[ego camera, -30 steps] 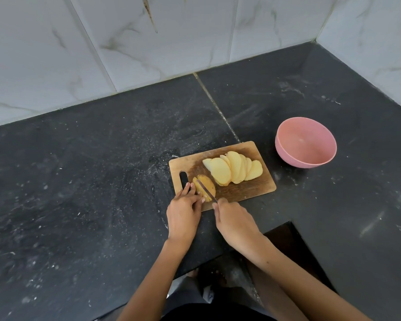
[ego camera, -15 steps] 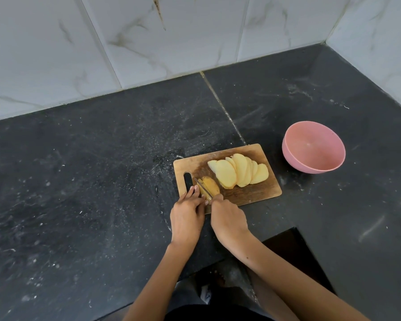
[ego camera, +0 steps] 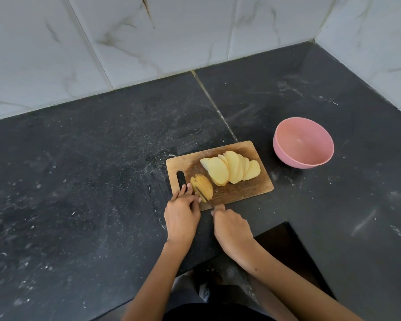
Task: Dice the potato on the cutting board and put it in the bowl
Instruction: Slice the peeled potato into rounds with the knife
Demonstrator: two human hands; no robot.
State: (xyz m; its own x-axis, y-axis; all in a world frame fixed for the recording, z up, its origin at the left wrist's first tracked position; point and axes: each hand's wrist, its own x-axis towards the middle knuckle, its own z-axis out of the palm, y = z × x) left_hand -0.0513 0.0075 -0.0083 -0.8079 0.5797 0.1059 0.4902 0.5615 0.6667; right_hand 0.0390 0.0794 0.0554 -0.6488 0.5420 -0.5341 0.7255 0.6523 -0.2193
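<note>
Knife [ego camera: 205, 197]: your blade now sits partway into the potato end piece [ego camera: 203, 186], nearer its left edge than a second ago.
Right hand [ego camera: 232, 228]: you drew it back toward the board's near edge since half a second ago.

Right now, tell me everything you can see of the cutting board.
The cutting board is a small wooden rectangle with rounded corners and a dark handle slot at its left end. It lies flat on the dark counter, left of the pink bowl and apart from it. Fanned potato slices lie across its middle; the uncut end piece sits near the slot, steadied by the left hand while the knife cuts it.
</note>
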